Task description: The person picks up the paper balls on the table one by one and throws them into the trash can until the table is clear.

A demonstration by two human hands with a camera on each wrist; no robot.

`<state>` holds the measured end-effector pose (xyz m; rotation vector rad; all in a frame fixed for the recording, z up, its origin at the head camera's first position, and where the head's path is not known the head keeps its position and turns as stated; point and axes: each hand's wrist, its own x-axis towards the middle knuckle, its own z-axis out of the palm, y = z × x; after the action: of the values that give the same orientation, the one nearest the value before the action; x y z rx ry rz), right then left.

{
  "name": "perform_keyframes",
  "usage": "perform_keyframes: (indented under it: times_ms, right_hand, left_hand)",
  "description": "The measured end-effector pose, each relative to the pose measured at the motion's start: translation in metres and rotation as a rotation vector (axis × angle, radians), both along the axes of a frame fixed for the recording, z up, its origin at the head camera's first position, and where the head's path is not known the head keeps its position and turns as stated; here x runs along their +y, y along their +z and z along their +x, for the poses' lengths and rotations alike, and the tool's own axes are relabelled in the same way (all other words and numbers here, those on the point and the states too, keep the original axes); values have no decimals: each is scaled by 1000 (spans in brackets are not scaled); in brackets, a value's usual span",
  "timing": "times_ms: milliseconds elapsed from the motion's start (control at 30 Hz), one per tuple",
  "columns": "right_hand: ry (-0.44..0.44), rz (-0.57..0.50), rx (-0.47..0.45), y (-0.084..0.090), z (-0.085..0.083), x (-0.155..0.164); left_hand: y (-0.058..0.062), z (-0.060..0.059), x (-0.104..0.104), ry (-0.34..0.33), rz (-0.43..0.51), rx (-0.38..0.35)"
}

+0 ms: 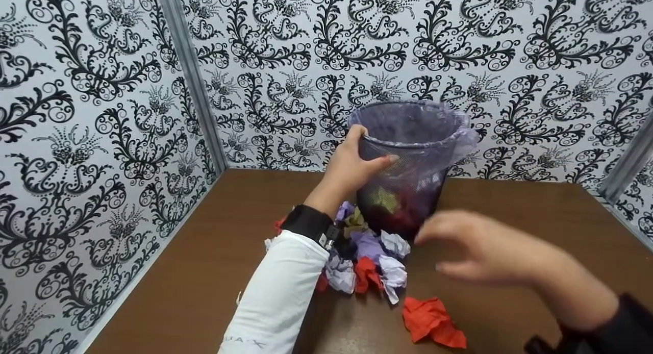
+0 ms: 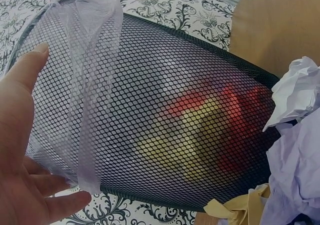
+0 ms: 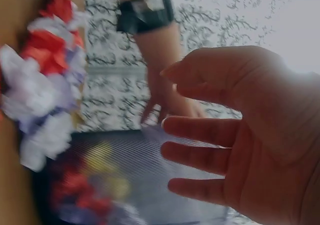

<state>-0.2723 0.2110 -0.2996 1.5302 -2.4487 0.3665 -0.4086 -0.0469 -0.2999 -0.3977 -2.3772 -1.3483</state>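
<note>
A mesh wastebasket [image 1: 403, 191], lined with a translucent purple bag [image 1: 459, 134], stands toward the back of the table with red and yellow crumpled paper [image 2: 200, 130] showing through its side. My left hand [image 1: 352, 162] holds it at the upper left, thumb across the mesh below the rim and fingers around the side. My right hand [image 1: 484, 247] hovers to the right of the bin, blurred, its fingers loosely bent around nothing. Below it on the table lies a red crumpled paper [image 1: 433, 323]. In the right wrist view, the empty right hand [image 3: 260, 130] overlaps the bin.
A pile of crumpled paper balls, including a white one [image 1: 393, 272], a purple one [image 1: 367, 246] and a red one [image 1: 366, 275], lies in front of the bin, partly behind the left forearm. Patterned wall panels [image 1: 285, 78] enclose the brown table [image 1: 204, 272] at back and sides.
</note>
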Motion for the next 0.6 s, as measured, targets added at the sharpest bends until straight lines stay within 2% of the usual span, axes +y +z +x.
perform_keyframes:
  times_ms: [167, 300, 433, 600]
  right_hand:
    - [7, 37, -70, -51, 13, 1]
    - [-1, 62, -128, -81, 19, 0]
    - [-12, 62, -194, -98, 21, -2]
    - [-30, 62, -264, -108, 18, -2]
  left_hand:
    - [-1, -2, 2, -11, 9, -3]
    - [-2, -2, 2, -3, 0, -3]
    - [-2, -1, 1, 3, 0, -12]
    - [-1, -1, 0, -1, 12, -20]
